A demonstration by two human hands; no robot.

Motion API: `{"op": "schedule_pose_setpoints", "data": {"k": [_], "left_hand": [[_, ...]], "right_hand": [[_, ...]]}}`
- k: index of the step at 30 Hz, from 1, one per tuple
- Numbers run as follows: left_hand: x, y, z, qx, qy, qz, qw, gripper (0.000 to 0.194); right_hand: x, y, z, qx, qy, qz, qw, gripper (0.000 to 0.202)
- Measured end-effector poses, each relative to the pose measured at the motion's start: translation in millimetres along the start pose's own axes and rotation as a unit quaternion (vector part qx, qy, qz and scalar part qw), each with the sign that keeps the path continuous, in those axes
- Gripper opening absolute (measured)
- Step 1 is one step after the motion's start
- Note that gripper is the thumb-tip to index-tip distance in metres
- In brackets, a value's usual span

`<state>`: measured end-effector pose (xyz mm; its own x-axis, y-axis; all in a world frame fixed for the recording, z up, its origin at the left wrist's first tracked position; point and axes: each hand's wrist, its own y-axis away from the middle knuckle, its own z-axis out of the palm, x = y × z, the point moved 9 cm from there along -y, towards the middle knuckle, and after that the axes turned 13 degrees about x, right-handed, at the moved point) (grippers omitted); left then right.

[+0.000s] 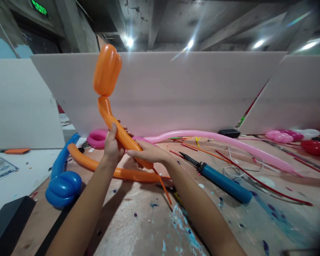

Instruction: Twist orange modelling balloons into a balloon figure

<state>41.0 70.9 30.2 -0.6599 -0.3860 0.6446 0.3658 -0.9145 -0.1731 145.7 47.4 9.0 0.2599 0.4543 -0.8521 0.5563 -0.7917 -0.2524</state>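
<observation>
An orange modelling balloon slants up and away in front of me, its far end twisted into a cluster of bubbles. Around the middle of its long part my left hand is wrapped. My right hand grips it lower down, close to the end where a thin uninflated tail hangs. Behind and below my hands, a second long orange balloon lies curved on the table. Some of my fingers are hidden behind the balloon.
At left lie a twisted blue balloon and a black box. A long pink balloon, a blue hand pump and several uninflated balloons spread across the right. White boards stand along the table's back.
</observation>
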Motion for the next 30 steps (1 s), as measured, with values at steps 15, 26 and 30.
{"op": "schedule_pose_setpoints", "data": {"k": [15, 26, 30], "left_hand": [[-28.1, -8.4, -20.7, 0.073, 0.035, -0.044, 0.996, 0.045], [-31.6, -9.3, -19.5, 0.072, 0.043, -0.047, 0.995, 0.041], [-31.8, -10.3, -18.5, 0.058, 0.035, -0.035, 0.997, 0.040]], "right_hand": [[30.1, -9.4, 22.1, 0.117, 0.007, -0.038, 0.992, 0.048], [32.6, -7.5, 20.5, 0.198, 0.028, 0.017, 0.980, 0.029], [33.4, -8.2, 21.0, 0.198, 0.017, 0.035, 0.979, 0.028]]}}
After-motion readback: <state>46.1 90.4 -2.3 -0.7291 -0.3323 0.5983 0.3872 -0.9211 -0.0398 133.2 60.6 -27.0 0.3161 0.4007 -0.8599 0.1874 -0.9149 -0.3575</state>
